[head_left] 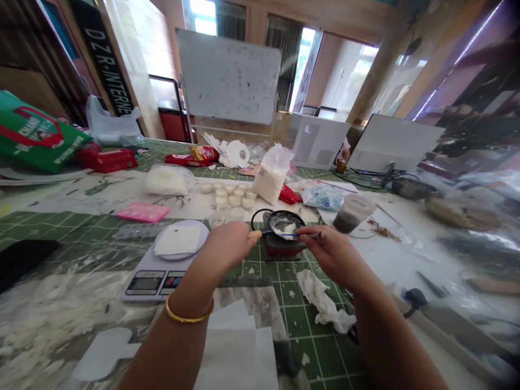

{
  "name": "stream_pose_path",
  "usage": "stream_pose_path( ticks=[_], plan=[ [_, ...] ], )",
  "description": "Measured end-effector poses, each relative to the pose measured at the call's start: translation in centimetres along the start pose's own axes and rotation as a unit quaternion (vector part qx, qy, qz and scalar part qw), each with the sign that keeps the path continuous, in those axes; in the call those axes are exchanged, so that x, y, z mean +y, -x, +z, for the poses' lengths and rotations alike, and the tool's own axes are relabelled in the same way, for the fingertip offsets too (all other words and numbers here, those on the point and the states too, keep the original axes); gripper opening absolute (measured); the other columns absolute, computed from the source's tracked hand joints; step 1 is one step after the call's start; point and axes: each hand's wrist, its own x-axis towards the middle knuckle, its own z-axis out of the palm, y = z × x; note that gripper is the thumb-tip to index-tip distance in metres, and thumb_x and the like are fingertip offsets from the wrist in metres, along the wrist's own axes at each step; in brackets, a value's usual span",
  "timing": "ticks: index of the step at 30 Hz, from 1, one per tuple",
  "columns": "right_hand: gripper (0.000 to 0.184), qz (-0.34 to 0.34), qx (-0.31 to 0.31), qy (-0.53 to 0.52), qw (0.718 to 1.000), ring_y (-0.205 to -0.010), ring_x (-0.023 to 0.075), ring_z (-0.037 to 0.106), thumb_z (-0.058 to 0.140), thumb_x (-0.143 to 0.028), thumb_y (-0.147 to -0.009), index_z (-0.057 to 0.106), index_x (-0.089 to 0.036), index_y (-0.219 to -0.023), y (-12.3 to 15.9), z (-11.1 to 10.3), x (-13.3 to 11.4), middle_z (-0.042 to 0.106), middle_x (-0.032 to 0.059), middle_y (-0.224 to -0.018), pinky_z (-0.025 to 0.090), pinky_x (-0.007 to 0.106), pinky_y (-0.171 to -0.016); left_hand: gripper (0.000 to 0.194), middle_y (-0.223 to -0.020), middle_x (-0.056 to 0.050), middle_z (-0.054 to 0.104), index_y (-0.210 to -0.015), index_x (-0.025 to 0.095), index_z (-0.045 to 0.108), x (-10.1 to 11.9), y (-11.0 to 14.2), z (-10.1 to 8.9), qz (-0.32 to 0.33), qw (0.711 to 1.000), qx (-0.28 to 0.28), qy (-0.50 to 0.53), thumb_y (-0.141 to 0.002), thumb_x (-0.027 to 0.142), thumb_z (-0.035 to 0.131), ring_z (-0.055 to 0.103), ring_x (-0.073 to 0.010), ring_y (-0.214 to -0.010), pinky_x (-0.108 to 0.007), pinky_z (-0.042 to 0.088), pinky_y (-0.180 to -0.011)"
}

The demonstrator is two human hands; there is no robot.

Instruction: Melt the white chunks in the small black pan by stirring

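A small black saucepan (282,223) with a wooden handle rests on a compact red-and-black hot plate (283,250), and white paste (286,231) lies inside it. My left hand (227,244) grips the wooden handle. My right hand (325,255) pinches a thin metal spoon (309,235), whose tip reaches into the paste. Right beside my left hand stands a digital kitchen scale (156,281) carrying a round plate (199,230) with a white paper square (177,240) on it. Several small cups of white stuff (227,197) stand beyond the saucepan.
A green grid cutting mat (300,346) covers the table, with a crumpled tissue (323,300) below my right hand. Beyond stand a bag of white granules (268,177), a plastic tub of dark material (352,214), a pink mould (143,212), and a whiteboard (228,76).
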Motion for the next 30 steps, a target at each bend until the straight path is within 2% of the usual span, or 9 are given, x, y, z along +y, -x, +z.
stream_pose_path(
  ticks=[6,10,16,19,25,30],
  plan=[
    [0.03,0.049,0.078,0.047,0.995,-0.077,0.0194,0.061,0.039,-0.033,-0.086,0.064,-0.021,-0.096,-1.0,0.3,1.3,0.068,0.0042,-0.08,0.041,0.03,-0.069,0.035,-0.077,-0.008,0.065,-0.072,0.018,0.059,0.0,0.1,-0.1,0.003,1.0,0.002,0.012,-0.082,0.039,0.033,0.057,-0.0196,-0.063,-0.025,0.029,-0.048],
    [0.027,0.036,0.041,0.046,0.997,-0.08,0.0196,0.061,0.041,-0.031,-0.085,0.065,-0.02,-0.093,-0.6,0.1,1.1,0.069,0.005,-0.084,0.041,0.03,-0.071,0.033,-0.078,-0.008,0.066,-0.073,0.018,0.06,0.0,0.0,-0.1,0.001,1.0,0.001,0.012,-0.081,0.038,0.034,0.057,-0.0191,-0.064,-0.025,0.03,-0.049],
    [0.027,0.027,0.054,-0.026,0.998,-0.078,0.0163,0.062,0.041,-0.036,-0.085,0.064,-0.023,-0.092,0.2,-0.6,0.4,0.069,0.0009,-0.083,0.042,0.026,-0.07,0.033,-0.079,-0.008,0.066,-0.074,0.018,0.06,0.0,-0.1,0.1,0.008,1.0,0.007,0.014,-0.08,0.038,0.035,0.058,-0.0208,-0.069,-0.025,0.031,-0.05],
    [0.028,0.016,0.039,-0.004,0.999,-0.077,0.0167,0.062,0.041,-0.033,-0.085,0.065,-0.021,-0.089,-0.1,-0.5,0.4,0.069,0.0019,-0.081,0.042,0.027,-0.071,0.033,-0.079,-0.008,0.066,-0.074,0.018,0.06,-0.1,-0.2,0.3,0.009,1.0,0.011,0.02,-0.08,0.04,0.036,0.058,-0.0205,-0.067,-0.025,0.031,-0.05],
    [0.029,0.014,0.076,0.005,0.997,-0.082,0.0175,0.061,0.041,-0.035,-0.086,0.064,-0.022,-0.096,0.3,-0.3,-0.1,0.068,0.0029,-0.085,0.042,0.028,-0.073,0.033,-0.078,-0.007,0.065,-0.075,0.018,0.06,-0.4,-0.2,0.4,0.015,0.999,0.015,0.028,-0.08,0.039,0.036,0.057,-0.0192,-0.066,-0.025,0.031,-0.05],
    [0.027,-0.013,0.031,0.031,0.999,-0.083,0.0176,0.06,0.04,-0.032,-0.086,0.065,-0.022,-0.092,0.6,-0.3,-0.5,0.068,0.0029,-0.088,0.041,0.029,-0.075,0.035,-0.079,-0.008,0.064,-0.081,0.018,0.061,-0.3,-0.2,0.4,0.015,0.999,0.029,0.04,-0.082,0.043,0.036,0.058,-0.0202,-0.065,-0.027,0.035,-0.051]
  ],
)
